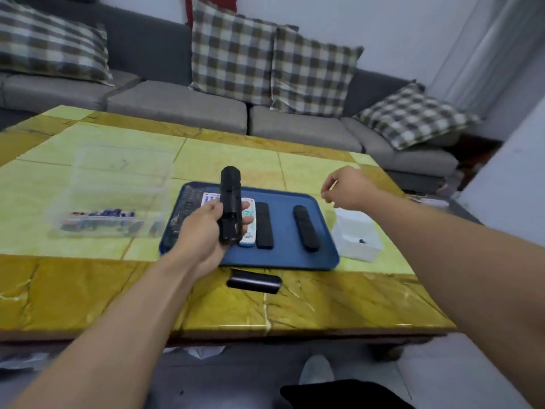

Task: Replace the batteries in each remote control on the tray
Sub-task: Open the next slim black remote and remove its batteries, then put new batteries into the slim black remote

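My left hand [203, 231] grips a black remote [230, 205] and holds it upright over the blue tray [283, 258]. Its back faces me, and the lower part looks uncovered. On the tray lie a white remote [249, 228], two slim black remotes [263, 225] [305, 228], and a dark remote [182, 214] at the left edge. A black battery cover [254, 281] rests on the table just in front of the tray. My right hand [348, 188] hovers to the right of the tray, above the white box [358, 234], fingers loosely curled, holding nothing I can see.
A clear plastic box [112, 193] with several batteries stands left of the tray. The yellow marble table [88, 293] ends close to me. A grey sofa [177, 104] with checked cushions lies behind the table.
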### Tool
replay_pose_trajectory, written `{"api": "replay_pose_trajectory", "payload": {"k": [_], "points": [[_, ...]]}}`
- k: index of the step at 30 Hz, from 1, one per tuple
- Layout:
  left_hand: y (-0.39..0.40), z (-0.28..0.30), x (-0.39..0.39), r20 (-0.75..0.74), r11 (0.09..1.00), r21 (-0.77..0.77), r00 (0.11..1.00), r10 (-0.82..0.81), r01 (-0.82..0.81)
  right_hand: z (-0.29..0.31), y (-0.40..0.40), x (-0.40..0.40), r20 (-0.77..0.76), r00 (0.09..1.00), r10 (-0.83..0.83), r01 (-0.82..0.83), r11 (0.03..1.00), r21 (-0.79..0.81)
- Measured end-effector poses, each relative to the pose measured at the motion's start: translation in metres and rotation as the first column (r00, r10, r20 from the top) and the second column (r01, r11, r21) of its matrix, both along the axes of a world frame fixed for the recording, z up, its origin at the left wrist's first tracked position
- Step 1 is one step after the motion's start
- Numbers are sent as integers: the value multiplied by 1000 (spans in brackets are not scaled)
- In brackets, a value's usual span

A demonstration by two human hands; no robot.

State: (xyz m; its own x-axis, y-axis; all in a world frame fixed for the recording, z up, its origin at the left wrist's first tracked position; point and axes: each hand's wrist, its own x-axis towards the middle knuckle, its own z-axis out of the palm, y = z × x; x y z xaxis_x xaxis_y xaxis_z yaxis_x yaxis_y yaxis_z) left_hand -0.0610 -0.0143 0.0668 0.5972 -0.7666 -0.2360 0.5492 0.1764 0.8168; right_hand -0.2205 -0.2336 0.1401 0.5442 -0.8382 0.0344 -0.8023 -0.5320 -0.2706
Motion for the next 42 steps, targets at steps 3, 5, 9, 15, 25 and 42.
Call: {"api": "replay_pose_trajectory", "payload": {"k": [3,5,9,15,25,42], "points": [[-20,1,-30,-27,991,-20,991,-133,133,-14,-19,-53,-118,990,-77,81,996,26],[-31,-2,-45,-27,985,-19,985,-170,170,-25,-26,-74,-221,970,-104,111,994,19],[-50,-9,-65,35,973,20,972,-231,230,-41,-39,-89,-406,905,-128,142,990,2],[-69,-18,-76,119,962,73,955,-272,264,-60,-45,-64,-529,826,-195,219,976,-19],[-77,-23,-72,124,968,91,962,-245,234,-79,-50,-48,-555,822,-130,145,989,-16],[-69,-20,-68,90,975,89,973,-212,204,-54,-51,-97,278,832,-480,118,643,756]]}}
